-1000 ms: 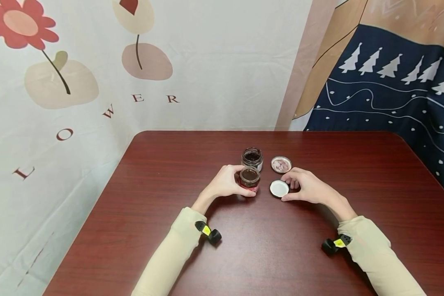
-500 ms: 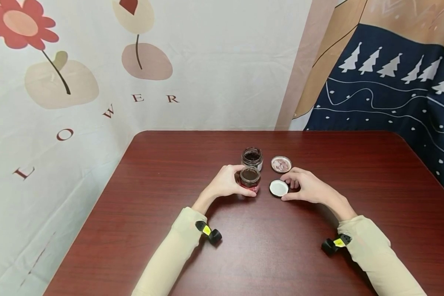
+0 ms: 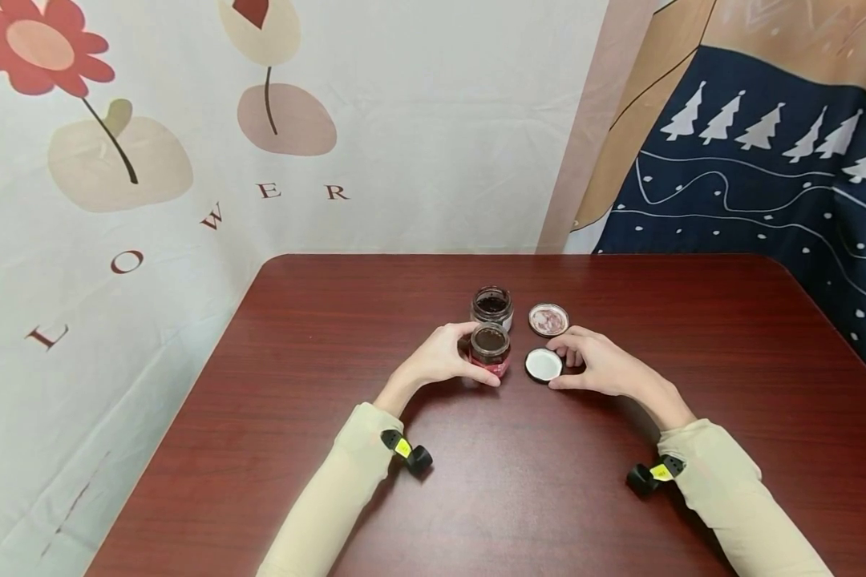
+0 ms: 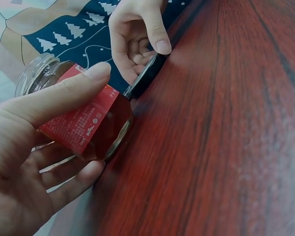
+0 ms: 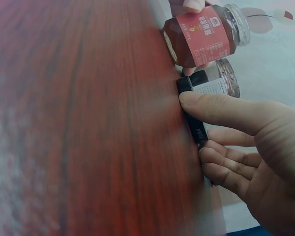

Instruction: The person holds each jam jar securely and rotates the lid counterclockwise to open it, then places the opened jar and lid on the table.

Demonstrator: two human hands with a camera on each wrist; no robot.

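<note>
The left hand (image 3: 443,358) grips the small open glass jar with the red label and dark contents (image 3: 489,349), thumb and fingers curled round its wall; the jar stands upright, mouth up, near the middle of the dark red wooden tabletop (image 3: 534,489). The right hand (image 3: 600,365) pinches the round black-rimmed lid with the white inner face (image 3: 544,365), which lies flat on the tabletop, white face up; the thumb presses its near rim and the fingers close on its far rim. The lid lies just beside the jar, on the jar's right, with a narrow gap between them, so the right hand is the nearer one to it. A second open glass jar with dark contents (image 3: 492,305) stands directly behind the first, and a second round lid with a pinkish inner face (image 3: 548,320) lies behind the white one. Bare tabotop extends toward the person and to both sides; all table edges are well apart from the hands.
</note>
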